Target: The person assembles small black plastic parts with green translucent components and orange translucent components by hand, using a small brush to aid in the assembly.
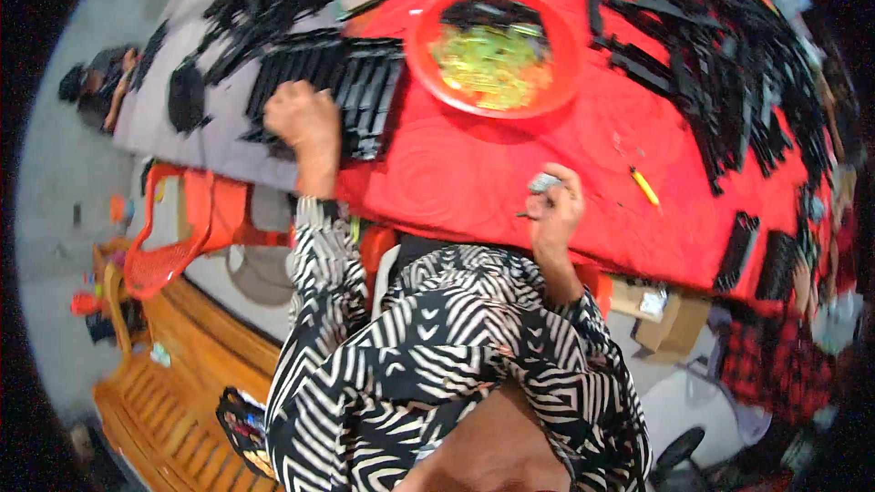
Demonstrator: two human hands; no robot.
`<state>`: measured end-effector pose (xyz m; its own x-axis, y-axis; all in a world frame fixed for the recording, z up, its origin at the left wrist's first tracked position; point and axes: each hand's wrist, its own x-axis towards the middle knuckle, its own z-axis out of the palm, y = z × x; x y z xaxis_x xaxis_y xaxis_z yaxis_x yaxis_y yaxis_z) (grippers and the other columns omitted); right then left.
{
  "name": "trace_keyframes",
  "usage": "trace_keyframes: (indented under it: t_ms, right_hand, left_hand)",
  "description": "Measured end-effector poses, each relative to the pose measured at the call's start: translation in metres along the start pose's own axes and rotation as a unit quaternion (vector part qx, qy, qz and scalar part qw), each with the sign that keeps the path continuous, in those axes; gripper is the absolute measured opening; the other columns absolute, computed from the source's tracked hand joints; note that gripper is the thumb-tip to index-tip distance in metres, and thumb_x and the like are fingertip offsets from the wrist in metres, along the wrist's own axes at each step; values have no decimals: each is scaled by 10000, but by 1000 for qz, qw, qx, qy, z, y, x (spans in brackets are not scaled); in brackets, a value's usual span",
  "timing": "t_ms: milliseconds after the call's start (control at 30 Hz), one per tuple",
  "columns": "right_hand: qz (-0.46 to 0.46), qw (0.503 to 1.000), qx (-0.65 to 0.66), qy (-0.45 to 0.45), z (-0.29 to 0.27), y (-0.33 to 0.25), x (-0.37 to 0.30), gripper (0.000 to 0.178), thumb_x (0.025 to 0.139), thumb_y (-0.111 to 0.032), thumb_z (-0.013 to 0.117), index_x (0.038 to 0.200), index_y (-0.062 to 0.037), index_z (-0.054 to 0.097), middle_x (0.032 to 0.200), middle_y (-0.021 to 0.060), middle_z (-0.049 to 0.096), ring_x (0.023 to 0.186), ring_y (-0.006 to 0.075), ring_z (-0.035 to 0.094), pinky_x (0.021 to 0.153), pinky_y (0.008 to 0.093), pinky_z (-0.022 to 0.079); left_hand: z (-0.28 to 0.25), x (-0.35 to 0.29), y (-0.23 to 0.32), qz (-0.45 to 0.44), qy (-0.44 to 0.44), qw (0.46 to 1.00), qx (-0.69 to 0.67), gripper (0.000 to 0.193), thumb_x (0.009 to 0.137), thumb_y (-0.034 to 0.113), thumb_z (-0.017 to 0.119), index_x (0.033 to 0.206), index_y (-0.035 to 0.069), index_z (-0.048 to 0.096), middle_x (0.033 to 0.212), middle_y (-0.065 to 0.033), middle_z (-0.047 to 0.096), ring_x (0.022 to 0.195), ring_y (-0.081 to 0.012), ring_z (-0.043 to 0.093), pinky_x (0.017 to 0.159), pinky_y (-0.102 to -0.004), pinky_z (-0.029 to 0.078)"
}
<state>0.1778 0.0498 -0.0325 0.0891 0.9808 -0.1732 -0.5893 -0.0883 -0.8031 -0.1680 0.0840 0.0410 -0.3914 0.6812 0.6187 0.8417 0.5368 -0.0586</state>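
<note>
Two hands: both are working at the near edge of the desk (474, 173).
Left hand (301, 118): fingers are curling closed, pressing on the row of black strips (365, 82).
Right hand (554, 205): fingers are pinching a small grey piece (544, 183).
Risk: the left hand may be nudging strips out of line, over the edge.
Risk: the grey piece may be slipping, sitting right at the desk edge.

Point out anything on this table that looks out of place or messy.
The black strips on the far right lie in a loose, criss-crossed heap, unlike the tidy row by the left hand. A yellow-handled tool lies loose on the red cloth.
</note>
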Motion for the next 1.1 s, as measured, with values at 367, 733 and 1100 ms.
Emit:
trace_keyframes:
  t_ms: [367,733,1100]
  right_hand:
    - [28,999,-30,-25,9,-43,29,216,836,-44,396,980,-2,551,678,73,573,405,58,346,361,213,282]
    - [-363,600,-680,214,-82,-158,162,372,790,-201,639,1085,-17,509,924,192,562,779,359,595,700,446,482]
    - [-219,502,-801,241,-125,-155,230,523,766,-470,645,994,-35,465,993,198,607,896,383,611,728,493,489]
  left_hand:
    - [-32,-64,60,149,64,942,-292,183,775,120,669,906,22,586,965,-139,588,976,-312,539,868,-425,404]
    - [-37,-153,91,238,-142,876,-395,482,759,215,692,1134,-32,517,1262,-244,422,1199,-413,386,991,-496,331]
    - [-35,-160,91,224,-135,881,-395,427,758,185,677,1097,-31,532,1230,-226,453,1165,-408,412,967,-496,347]
